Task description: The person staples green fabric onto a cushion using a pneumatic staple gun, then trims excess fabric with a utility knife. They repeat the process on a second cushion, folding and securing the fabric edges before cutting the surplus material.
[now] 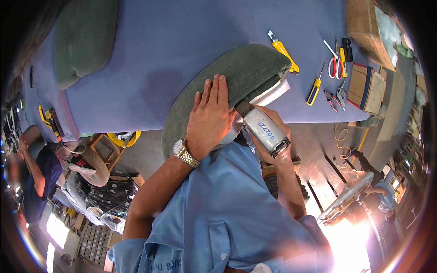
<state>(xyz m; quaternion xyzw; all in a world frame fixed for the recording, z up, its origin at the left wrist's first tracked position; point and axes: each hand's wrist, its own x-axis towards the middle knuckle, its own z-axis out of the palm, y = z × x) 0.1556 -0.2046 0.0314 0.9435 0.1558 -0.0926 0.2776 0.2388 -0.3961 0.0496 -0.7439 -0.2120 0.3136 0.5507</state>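
A dark green upholstered cushion (pixel 248 68) with a curved edge rests across the near side of the blue table, overhanging toward me. My left hand (pixel 210 116) lies flat on its fabric, fingers stretched out and pointing away from me. In my right hand (pixel 281 144) is a silver-grey staple gun (pixel 264 128), its dark nose at the cushion's underside edge, close to my left hand. From where I look, its handle and most of my right fingers are hidden. A pale strip of lining (pixel 271 93) shows under the cushion's right end.
Beyond the cushion lie a yellow utility knife (pixel 286 55), a screwdriver (pixel 314 91), red-handled scissors (pixel 336 66) and pliers (pixel 341 94). Cardboard boxes (pixel 366 88) stand at the right. Another green cushion (pixel 84 43) is at far left. Other people work at both sides.
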